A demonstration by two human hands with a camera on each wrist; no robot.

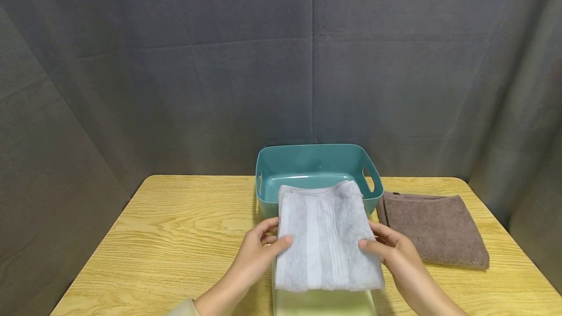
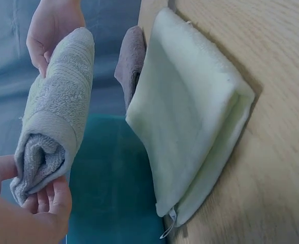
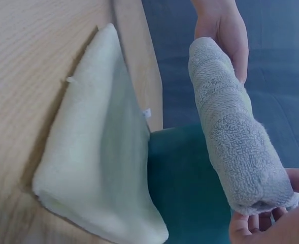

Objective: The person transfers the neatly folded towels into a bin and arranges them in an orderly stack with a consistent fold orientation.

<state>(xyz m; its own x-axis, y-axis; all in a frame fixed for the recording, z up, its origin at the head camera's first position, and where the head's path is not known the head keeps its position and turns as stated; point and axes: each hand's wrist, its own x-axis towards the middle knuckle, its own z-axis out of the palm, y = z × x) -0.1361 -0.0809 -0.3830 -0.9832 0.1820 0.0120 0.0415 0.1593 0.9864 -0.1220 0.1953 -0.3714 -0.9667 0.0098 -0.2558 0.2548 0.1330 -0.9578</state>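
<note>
Dark cloth backs a wooden table [image 1: 153,238] bearing three folded towels and one teal tub [image 1: 281,160]. Both hands lift the grey towel [image 1: 327,238] above the green towel [image 1: 322,304], near the tub. Left hand [image 1: 256,250] and right hand [image 1: 391,247] clamp its side edges, thumbs on top, fingers beneath. At right lies the brown towel [image 1: 436,228].

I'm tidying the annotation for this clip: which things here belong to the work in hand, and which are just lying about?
In hand:
- grey towel, folded, held off the table by left hand and right hand, one at each side
- teal basket, right behind it

Lying about:
- brown towel, folded, on the table right of the basket
- pale green towel, folded, under the grey one
</note>
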